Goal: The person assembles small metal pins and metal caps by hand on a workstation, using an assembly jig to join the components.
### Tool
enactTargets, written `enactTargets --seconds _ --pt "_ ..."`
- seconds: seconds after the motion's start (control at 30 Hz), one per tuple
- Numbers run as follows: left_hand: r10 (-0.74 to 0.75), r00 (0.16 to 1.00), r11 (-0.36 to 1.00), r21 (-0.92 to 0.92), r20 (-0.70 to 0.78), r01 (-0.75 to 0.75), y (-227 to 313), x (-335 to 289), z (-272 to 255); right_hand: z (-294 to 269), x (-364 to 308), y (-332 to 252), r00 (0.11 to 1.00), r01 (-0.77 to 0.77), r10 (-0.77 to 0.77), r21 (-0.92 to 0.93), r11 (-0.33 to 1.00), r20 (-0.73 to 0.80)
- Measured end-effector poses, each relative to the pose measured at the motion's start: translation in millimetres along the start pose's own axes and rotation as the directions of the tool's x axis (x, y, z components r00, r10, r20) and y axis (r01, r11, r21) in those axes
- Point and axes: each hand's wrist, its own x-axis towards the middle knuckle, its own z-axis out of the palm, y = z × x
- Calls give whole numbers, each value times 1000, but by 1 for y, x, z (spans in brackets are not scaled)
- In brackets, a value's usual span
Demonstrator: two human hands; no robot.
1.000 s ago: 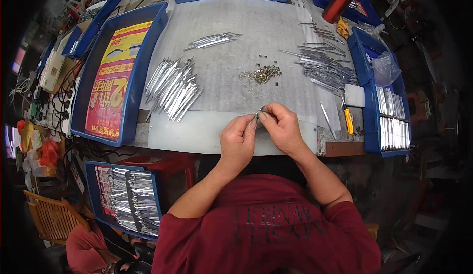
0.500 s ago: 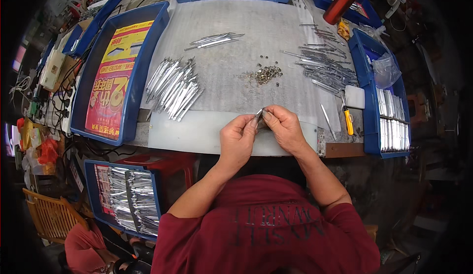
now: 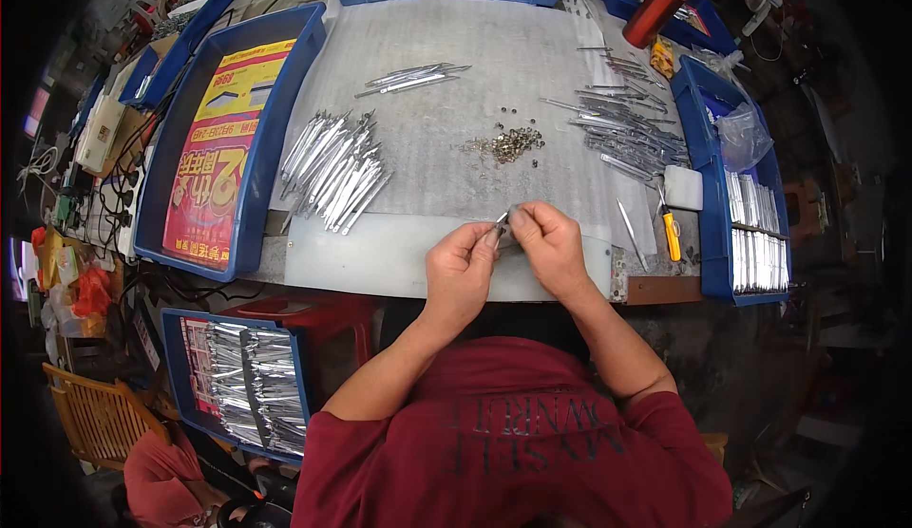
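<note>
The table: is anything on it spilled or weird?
Slightly: one metal strip lies alone near the yellow-handled tool, apart from the grey pile. A few small metal bits sit outside their loose heap. Nothing looks clearly damaged.

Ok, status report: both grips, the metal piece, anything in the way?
Left grip and right grip: close together, pinching a slim silver metal piece. Piece: mostly hidden. Ahead: loose pile of small round brass-coloured parts, apart from both grips.
</note>
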Motion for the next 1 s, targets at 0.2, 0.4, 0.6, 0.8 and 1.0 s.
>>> enactTargets --seconds 0.2,0.4,0.6,0.8,1.0 --pt "82 997 997 2 6 -82 -2 0 -3 -13 8 5 999 -23 19 -108 994 -40" --pt "7 1000 998 -67 0 -7 2 2 -12 -46 47 12 978 152 -202 -478 865 -53" --pt "2 1000 998 -56 12 -1 2 2 -11 -48 72 34 971 238 -176 -639 732 160" --pt "-19 1000 999 -46 20 20 2 1 -14 -41 80 35 936 352 -246 -713 607 252" --pt "-17 1000 998 -54 22 19 1 1 -13 -39 84 38 945 326 -218 -761 562 243"
